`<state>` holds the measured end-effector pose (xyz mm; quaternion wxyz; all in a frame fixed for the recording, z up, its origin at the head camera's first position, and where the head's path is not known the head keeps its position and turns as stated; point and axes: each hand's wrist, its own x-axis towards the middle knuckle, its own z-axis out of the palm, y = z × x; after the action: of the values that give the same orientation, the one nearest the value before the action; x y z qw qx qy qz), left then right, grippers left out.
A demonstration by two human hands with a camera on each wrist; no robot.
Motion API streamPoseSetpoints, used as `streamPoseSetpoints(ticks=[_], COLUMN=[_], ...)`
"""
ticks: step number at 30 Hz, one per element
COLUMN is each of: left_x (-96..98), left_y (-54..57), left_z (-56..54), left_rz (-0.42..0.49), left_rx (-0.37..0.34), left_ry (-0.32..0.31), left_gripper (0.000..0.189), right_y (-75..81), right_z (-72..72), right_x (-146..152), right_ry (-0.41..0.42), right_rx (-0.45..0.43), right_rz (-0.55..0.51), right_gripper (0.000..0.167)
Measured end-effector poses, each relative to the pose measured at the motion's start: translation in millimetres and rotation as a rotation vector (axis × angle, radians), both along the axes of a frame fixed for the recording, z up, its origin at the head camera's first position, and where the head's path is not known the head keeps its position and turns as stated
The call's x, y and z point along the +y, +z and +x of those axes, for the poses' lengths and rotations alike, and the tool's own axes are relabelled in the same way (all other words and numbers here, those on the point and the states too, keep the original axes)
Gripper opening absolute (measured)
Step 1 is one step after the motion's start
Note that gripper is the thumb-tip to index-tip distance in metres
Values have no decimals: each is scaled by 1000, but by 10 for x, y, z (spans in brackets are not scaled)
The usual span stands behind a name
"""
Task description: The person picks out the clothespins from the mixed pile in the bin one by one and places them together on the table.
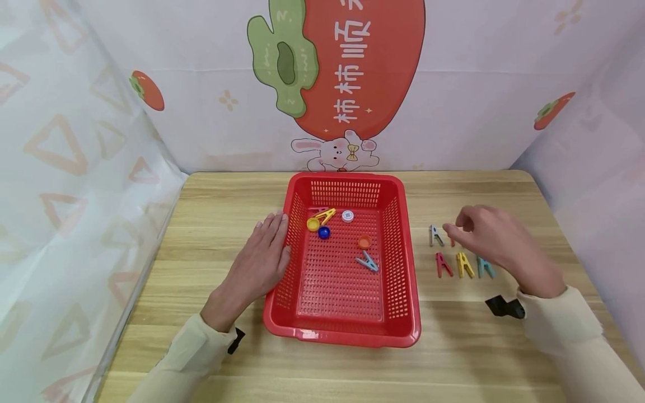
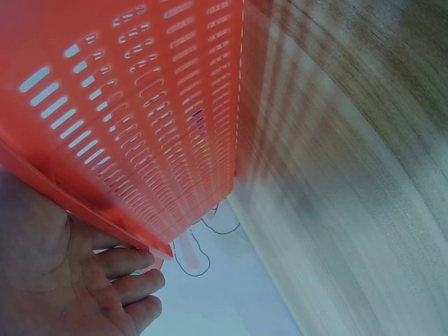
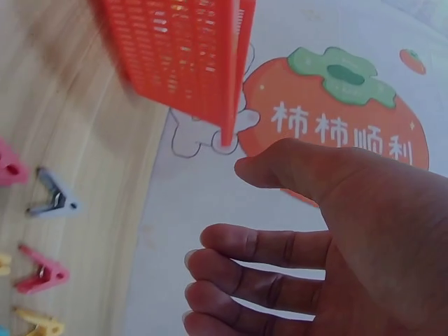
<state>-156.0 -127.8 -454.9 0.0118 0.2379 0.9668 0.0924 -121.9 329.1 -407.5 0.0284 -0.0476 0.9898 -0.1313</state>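
Note:
A red plastic basket point(image 1: 342, 337) with slotted walls stands on the wooden table. My left hand point(image 1: 264, 254) rests on its left rim, fingers extended; the left wrist view shows the palm point(image 2: 52, 273) against that rim. To the basket's right, my right hand point(image 1: 491, 238) is over several clothespins, thumb apart from the loosely bent fingers, nothing between them. Near it lie a grey clothespin point(image 1: 435, 235), a dark pink one point(image 1: 443, 264), a yellow one point(image 1: 464, 265) and a teal one point(image 1: 485, 267). Another reddish clothespin point(image 1: 452, 242) is partly hidden by the hand.
Inside the basket are a yellow clothespin point(image 1: 326, 215), a pink one point(image 1: 318, 209), a light blue one point(image 1: 368, 261), and white point(image 1: 347, 216), yellow point(image 1: 313, 224), blue point(image 1: 324, 232) and orange point(image 1: 364, 242) caps. A printed cloth point(image 1: 216, 129) hangs behind the table point(image 1: 216, 196).

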Motion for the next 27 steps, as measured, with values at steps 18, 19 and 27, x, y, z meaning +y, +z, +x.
streamPoseSetpoints(ticks=[18, 19, 27], left_x=[-5, -5, -2], left_y=[5, 4, -2], left_z=[-1, -2, -4], left_rz=[1, 1, 0], left_rx=[-2, 1, 1], left_ry=[3, 2, -2], left_gripper=[75, 75, 74], right_y=[397, 415, 513], right_z=[-347, -365, -495], right_x=[-801, -847, -1177], right_ry=[138, 149, 240], right_rx=[99, 99, 75], right_rz=[0, -8, 25], right_gripper=[28, 26, 25])
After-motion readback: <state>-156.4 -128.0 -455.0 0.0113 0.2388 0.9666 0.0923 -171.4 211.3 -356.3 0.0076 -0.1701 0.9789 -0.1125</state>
